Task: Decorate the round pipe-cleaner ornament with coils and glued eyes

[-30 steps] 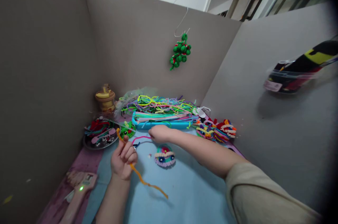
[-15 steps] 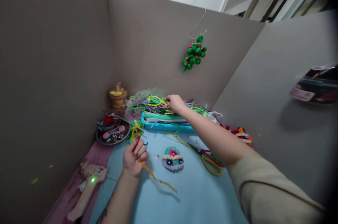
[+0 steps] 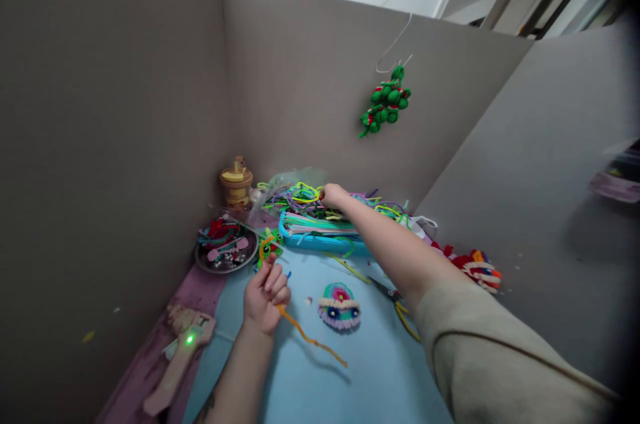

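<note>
My left hand [image 3: 267, 294] is closed around an orange pipe cleaner [image 3: 315, 342]. One bent end rises above the fingers, while the long end trails down to the right over the blue mat [image 3: 300, 391]. At the back, my right hand [image 3: 334, 196] reaches into a heap of mixed-colour pipe cleaners [image 3: 290, 197]. Its fingers look pinched together beside a yellow loop; what is between them is hidden. Below that hand stands a blue tray [image 3: 320, 243] of straight pipe cleaners. A round multicoloured pipe-cleaner piece with two dark eyes [image 3: 340, 307] lies on the mat between my arms.
Scissors [image 3: 400, 307] lie partly under my right arm. On the left are a glue gun with a green light [image 3: 175, 364], a round metal dish [image 3: 216, 269] and a brown lidded cup [image 3: 237, 192]. A green ornament [image 3: 387, 104] hangs against the back panel. Grey panels enclose the table.
The whole view has shifted, so things sit slightly farther right. My right hand stays at the heap with a small movement of the fingers; my left hand keeps its hold on the orange pipe cleaner.
</note>
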### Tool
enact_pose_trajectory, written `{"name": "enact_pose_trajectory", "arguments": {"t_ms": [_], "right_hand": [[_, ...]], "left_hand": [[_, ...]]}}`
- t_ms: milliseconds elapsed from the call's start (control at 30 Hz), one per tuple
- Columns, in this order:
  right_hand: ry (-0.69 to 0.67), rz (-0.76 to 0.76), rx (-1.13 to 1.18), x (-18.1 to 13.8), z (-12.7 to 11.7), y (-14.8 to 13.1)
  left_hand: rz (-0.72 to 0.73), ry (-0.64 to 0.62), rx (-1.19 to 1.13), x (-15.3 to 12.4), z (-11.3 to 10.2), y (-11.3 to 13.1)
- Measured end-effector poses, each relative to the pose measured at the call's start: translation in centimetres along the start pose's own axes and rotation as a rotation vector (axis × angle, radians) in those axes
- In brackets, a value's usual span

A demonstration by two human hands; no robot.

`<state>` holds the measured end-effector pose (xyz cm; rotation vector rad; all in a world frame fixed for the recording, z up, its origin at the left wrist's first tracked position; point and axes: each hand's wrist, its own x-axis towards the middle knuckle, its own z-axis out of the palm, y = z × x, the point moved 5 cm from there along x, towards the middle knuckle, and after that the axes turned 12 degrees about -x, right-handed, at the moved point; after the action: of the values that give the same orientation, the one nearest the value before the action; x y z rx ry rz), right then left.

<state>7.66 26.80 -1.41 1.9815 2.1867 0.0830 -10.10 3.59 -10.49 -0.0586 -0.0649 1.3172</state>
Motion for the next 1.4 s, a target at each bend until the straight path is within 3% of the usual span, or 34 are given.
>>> {"name": "enact_pose_trajectory", "arguments": {"t_ms": [167,233,333,467,600,900,1133,1233,1400], "right_hand": [[0.121,0.087,0.005,-0.3,-2.0,2.6],[0.194,0.033,0.014,-0.8,-2.8,2.1],[0.253,-0.125,0.025,-1.5,-2.9,-0.8],[0.196,-0.262,0.007,-1.7,-1.6,-5.1],[0.159,-0.209,-0.044,-1.2,-0.7,-6.7],[0.073,-0.057,-0.079,0.4,-0.2,-6.4],[0.152,-0.045,-0.071,1.3,-4.8,-0.7],[0.157,-0.175,-0.068,0.8,-4.8,-1.7],[0.106,-0.245,-0.089,0.0,-1.4,-6.4]], "left_hand": [[0.006,0.017,-0.013,0.0,0.1,0.0],[0.008,0.017,-0.015,0.0,0.1,0.0],[0.001,0.019,-0.008,0.0,0.0,0.0],[0.008,0.029,0.001,0.0,-0.1,-0.1],[0.023,0.051,-0.014,0.0,-0.3,0.0],[0.032,0.064,-0.034,0.0,-0.3,0.2],[0.032,0.081,-0.019,0.0,-0.1,0.2],[0.032,0.085,-0.017,0.1,-0.1,0.2],[0.022,0.089,-0.002,0.1,-0.3,0.1]]}}
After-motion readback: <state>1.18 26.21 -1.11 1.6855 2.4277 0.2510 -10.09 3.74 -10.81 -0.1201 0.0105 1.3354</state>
